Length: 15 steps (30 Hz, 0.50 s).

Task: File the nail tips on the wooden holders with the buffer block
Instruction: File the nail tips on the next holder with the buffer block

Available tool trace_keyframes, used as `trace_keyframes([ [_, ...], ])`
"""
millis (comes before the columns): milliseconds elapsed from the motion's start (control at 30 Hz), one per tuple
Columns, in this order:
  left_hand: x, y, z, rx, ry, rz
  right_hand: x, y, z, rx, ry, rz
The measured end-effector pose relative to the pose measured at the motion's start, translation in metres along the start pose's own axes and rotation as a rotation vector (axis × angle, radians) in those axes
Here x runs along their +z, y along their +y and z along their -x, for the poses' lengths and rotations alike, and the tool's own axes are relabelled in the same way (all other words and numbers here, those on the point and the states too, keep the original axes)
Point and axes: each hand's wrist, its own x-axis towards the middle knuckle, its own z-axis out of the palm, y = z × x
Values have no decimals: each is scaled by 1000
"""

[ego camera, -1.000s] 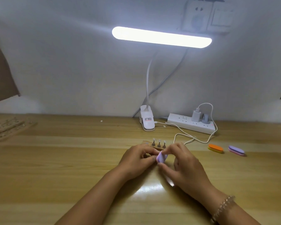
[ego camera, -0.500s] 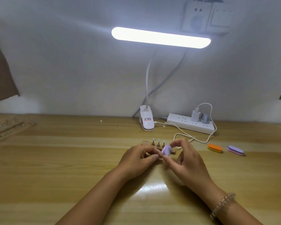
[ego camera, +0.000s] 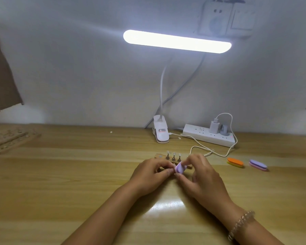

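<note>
A small, rounded lilac buffer block point(ego camera: 179, 168) is being pinched by fingers of the right hand point(ego camera: 201, 181), low over the surface point(ego camera: 78, 191). The left hand point(ego camera: 148, 175) is being curled up against it, around what can't be told. Just behind, pale nail tips point(ego camera: 173, 154) are being propped upright on the wooden holder point(ego camera: 158, 155).

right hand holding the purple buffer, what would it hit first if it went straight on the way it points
Probably the wooden holder and its upright nail tips, just beyond the buffer block the right hand pinches. Fingers of the left hand lie close beside that line; depth is unclear.
</note>
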Motion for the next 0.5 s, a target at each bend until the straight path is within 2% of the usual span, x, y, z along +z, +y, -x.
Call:
trace_keyframes([
  [100,-1,0,0,3,-1,-4,3,-3,4,-69,-51,13],
  [267,1,2,0,9,9,-12,-1,7,-4,73,63,-108],
  [400,0,3,1,13,20,-24,2,1,1,-4,8,-95],
  [500,-1,4,1,17,17,-26,0,1,-2,5,17,-165],
])
